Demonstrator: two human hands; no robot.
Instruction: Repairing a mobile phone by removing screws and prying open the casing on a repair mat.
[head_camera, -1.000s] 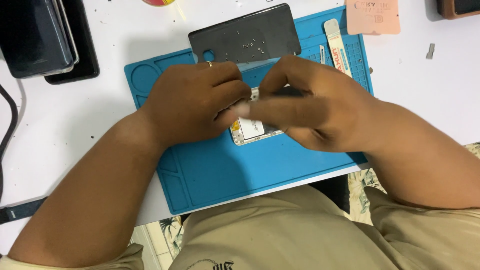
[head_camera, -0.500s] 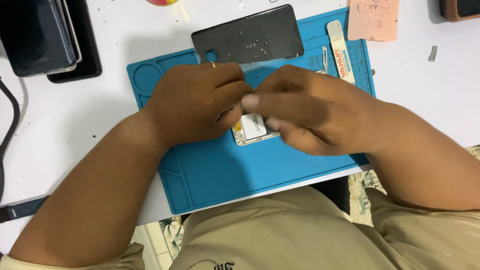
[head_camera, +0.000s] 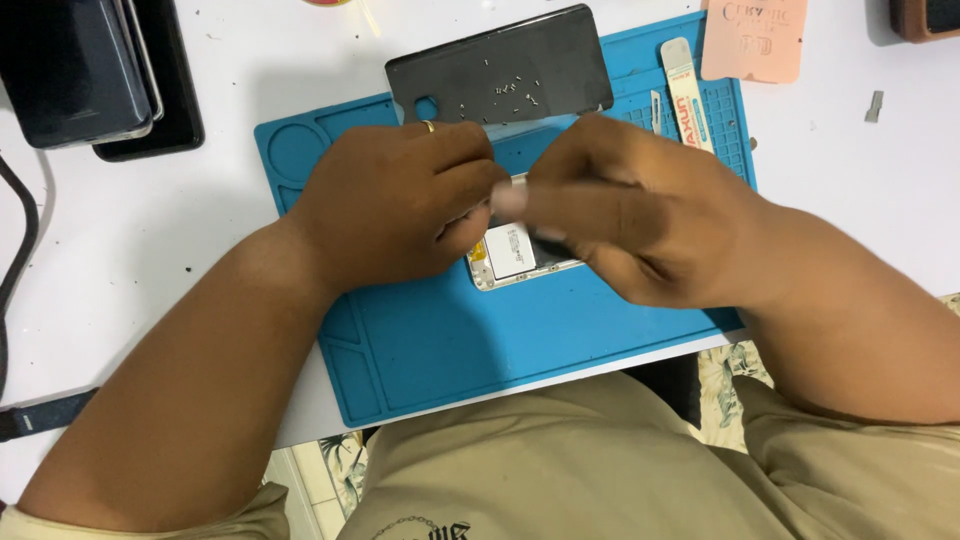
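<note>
An opened phone (head_camera: 510, 255) with its white inner parts showing lies on a blue repair mat (head_camera: 450, 340). My left hand (head_camera: 400, 205), a ring on one finger, curls over the phone's left end and holds it down. From the right, my right hand (head_camera: 640, 220) covers the rest of the phone. Its fingers pinch what looks like a thin dark tool against the phone's inside. Both hands hide most of the phone.
A dark phone back cover (head_camera: 500, 70) with several tiny screws on it lies at the mat's far edge. A white pry tool (head_camera: 685, 90) and a pink card (head_camera: 755, 35) sit at the back right. Dark devices (head_camera: 80, 70) are stacked at the back left.
My right hand has shifted slightly over the phone, its finger now reaching further left towards my left hand. The left hand has kept its hold.
</note>
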